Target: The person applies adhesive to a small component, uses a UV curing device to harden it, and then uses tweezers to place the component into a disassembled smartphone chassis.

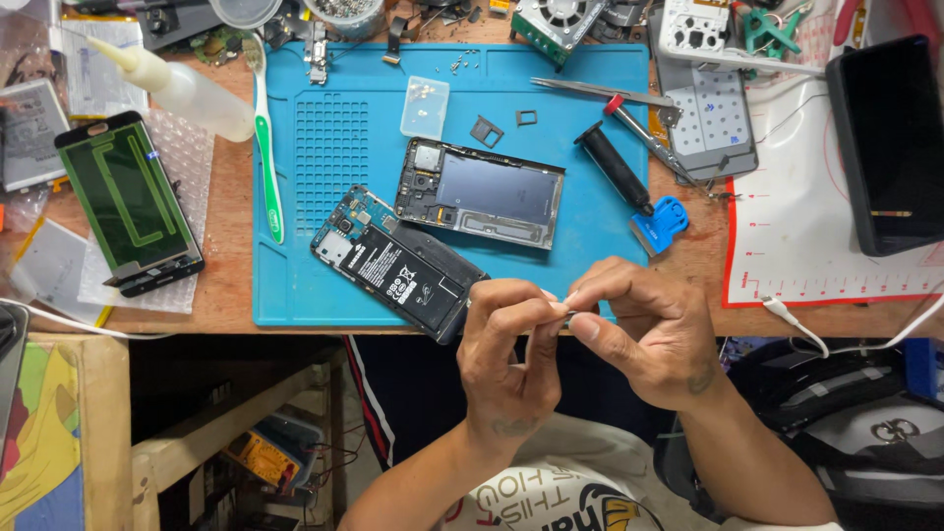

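Both hands meet just off the near edge of the worktop (226,295): the left hand (511,359) and right hand (654,329) pinch a tiny pale part (568,308) between their fingertips, too small to identify. It looks like a small piece being readied or peeled during phone reassembly. The open phone (398,264) with its battery showing lies just beside the left hand on the blue mat (324,147), the frame (482,194) beyond it; seating so small a part would call for a steady fingertip grip.
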